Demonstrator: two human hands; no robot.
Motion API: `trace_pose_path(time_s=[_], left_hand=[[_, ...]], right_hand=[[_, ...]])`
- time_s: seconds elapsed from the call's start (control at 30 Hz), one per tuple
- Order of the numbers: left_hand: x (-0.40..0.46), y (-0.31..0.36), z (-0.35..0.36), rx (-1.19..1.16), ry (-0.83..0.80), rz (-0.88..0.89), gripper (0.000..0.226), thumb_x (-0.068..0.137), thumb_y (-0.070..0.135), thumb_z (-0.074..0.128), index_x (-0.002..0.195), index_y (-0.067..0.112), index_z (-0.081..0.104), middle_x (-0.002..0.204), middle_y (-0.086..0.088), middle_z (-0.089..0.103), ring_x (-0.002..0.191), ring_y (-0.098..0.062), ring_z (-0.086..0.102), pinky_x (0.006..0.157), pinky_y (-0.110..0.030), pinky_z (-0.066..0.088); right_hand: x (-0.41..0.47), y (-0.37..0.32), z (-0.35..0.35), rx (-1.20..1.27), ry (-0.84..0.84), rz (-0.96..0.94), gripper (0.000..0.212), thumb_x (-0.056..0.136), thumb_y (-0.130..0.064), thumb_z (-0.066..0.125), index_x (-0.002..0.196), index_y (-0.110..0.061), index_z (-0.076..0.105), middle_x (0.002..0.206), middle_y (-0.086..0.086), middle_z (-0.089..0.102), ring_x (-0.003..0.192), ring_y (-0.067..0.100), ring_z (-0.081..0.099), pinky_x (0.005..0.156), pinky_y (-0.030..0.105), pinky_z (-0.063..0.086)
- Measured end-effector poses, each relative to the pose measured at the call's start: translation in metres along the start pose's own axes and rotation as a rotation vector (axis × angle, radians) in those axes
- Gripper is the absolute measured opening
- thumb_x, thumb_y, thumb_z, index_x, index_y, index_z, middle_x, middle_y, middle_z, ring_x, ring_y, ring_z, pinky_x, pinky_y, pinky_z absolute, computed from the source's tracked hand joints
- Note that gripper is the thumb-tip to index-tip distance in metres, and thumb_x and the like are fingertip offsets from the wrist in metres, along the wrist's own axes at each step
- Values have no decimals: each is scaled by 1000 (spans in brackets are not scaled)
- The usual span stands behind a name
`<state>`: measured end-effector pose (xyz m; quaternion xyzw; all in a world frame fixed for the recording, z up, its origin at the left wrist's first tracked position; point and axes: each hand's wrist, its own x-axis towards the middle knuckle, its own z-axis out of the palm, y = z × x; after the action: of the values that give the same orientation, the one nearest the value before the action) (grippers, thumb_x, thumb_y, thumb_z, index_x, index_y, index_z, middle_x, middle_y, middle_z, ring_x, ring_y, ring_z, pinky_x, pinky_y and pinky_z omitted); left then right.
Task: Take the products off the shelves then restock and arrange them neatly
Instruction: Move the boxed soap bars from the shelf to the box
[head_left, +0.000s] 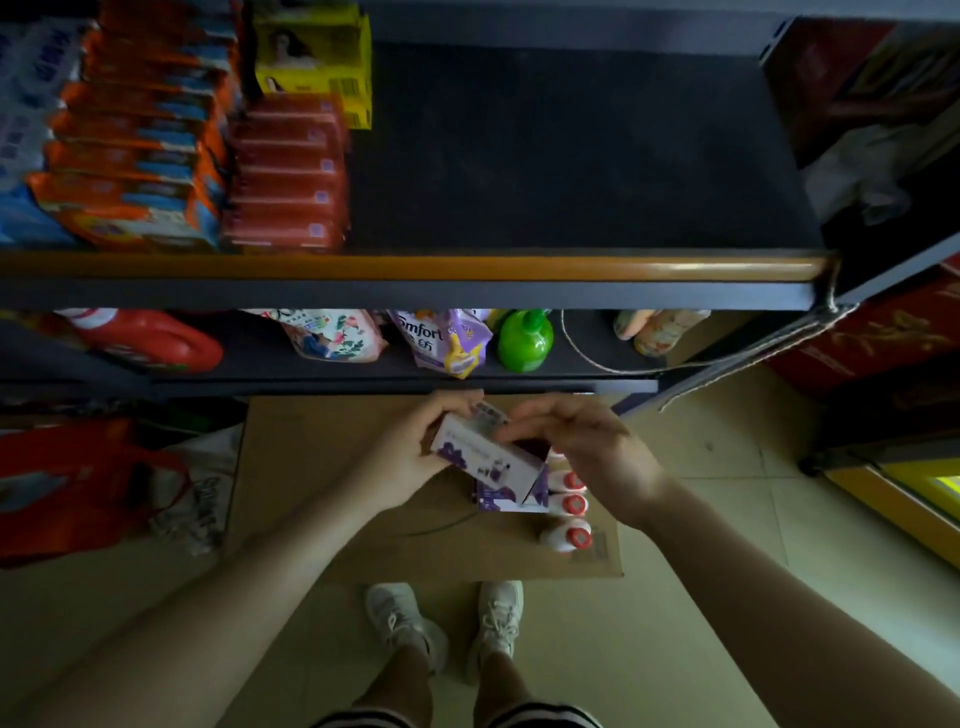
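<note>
Shop aisle, tiled floor, dark shelf with bare right half. Left hand grips purple box above cardboard; right hand, fingers curled, pinches its top end. Further box and bottles sit on cardboard just below. Advice: lift level over orange lip, seat beside red packs; room ample rightward.

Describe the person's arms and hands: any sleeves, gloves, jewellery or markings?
Both arms are bare up to the frame edge, with no sleeves showing. The left hand and right hand wear no gloves; no rings, watch, bracelets or markings can be made out.
</note>
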<state>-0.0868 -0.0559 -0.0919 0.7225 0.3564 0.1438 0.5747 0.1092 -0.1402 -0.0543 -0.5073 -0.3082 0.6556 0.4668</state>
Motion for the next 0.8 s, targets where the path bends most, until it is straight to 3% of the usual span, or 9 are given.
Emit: trace_pose_path(time_s=[0.07, 0.13, 0.27, 0.33, 0.4, 0.53, 0.7, 0.8], left_hand=[[-5, -11, 12, 118, -1, 52, 54, 76, -11, 63, 101, 34, 49, 126, 38, 44, 113, 20, 43, 89, -16, 48], [-11, -21, 23, 120, 23, 42, 51, 76, -9, 65, 105, 29, 48, 129, 29, 44, 113, 20, 43, 90, -18, 48], [-18, -32, 40, 80, 35, -245, 44, 79, 13, 71, 117, 17, 50, 105, 17, 55, 90, 7, 61, 79, -22, 53], [-18, -40, 48, 133, -25, -404, 49, 83, 30, 67, 127, 25, 45, 111, 14, 53, 99, -5, 59, 83, -25, 51], [-13, -47, 56, 187, -87, -521, 48, 88, 39, 59, 130, 27, 42, 111, 10, 52, 99, -11, 57, 79, -25, 49], [5, -64, 74, 220, -123, -667, 53, 92, 39, 53, 138, 18, 35, 117, -2, 55, 97, -16, 59, 76, -26, 47], [15, -77, 91, 168, -4, -734, 43, 92, 40, 51, 126, 13, 46, 116, -4, 59, 98, -18, 58, 84, -32, 48], [16, -78, 100, 87, 94, -756, 36, 96, 36, 46, 124, 13, 49, 108, 0, 62, 87, -12, 59, 76, -29, 51]], right_hand=[[-2, 11, -11, -58, 40, 55, 25, 83, 6, 46, 97, -5, 63, 91, 9, 72, 98, 21, 66, 88, 27, 50], [-2, 20, -22, -73, 129, 73, 30, 80, 13, 44, 95, -6, 63, 89, 11, 70, 88, 18, 67, 84, 25, 51], [2, 29, -48, -122, 291, 169, 29, 88, 11, 41, 93, -7, 63, 89, 13, 67, 79, 22, 62, 70, 23, 50], [3, 33, -59, -214, 337, 216, 23, 90, 5, 44, 92, -9, 63, 88, 14, 64, 75, 19, 59, 60, 16, 47], [6, 40, -68, -368, 369, 233, 23, 91, -2, 47, 87, -17, 63, 85, 8, 65, 71, 14, 58, 61, 18, 44], [17, 58, -79, -544, 364, 261, 21, 92, -16, 51, 81, -29, 62, 79, -3, 66, 75, 17, 59, 73, 32, 44], [22, 65, -81, -591, 293, 240, 23, 93, -5, 46, 84, -20, 61, 76, -5, 63, 63, 6, 56, 61, 16, 43], [21, 64, -81, -615, 254, 257, 25, 91, -1, 43, 87, -18, 61, 78, -4, 63, 64, 7, 57, 59, 17, 43]])
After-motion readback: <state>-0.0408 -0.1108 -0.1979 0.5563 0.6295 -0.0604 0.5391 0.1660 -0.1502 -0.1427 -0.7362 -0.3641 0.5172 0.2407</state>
